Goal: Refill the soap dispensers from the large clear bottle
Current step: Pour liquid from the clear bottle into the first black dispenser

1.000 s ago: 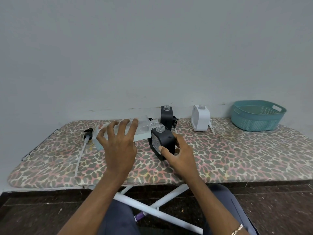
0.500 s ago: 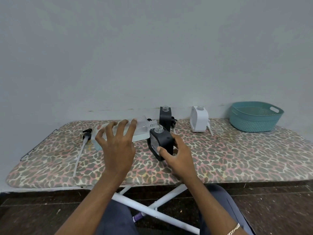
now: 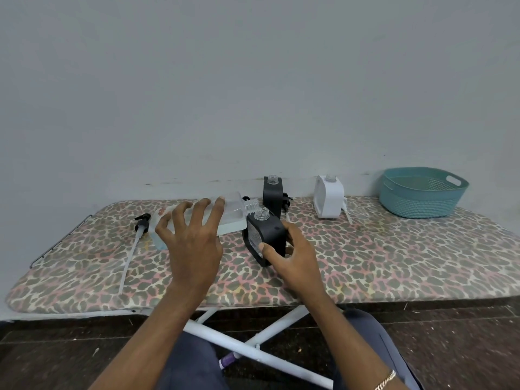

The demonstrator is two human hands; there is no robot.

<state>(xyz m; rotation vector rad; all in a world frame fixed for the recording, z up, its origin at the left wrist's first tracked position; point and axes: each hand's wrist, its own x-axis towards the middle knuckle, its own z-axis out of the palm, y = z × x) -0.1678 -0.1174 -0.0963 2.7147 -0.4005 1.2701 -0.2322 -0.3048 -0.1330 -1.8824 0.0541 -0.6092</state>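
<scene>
Two hands hold a large clear bottle [image 3: 230, 218] and a black soap dispenser [image 3: 266, 232] neck to neck over a leopard-print ironing board [image 3: 394, 263]
The left hand [image 3: 194, 249] grips the bottle tipped nearly flat, fingers [image 3: 204, 209] spread and curled over it. The right hand [image 3: 292, 257] clamps fingers and thumb on the tilted dispenser. Its pale label and the bottle's reddish mark are too small to read. Behind stand a second black dispenser [image 3: 272, 195] and a white dispenser [image 3: 329, 198], both uncapped
</scene>
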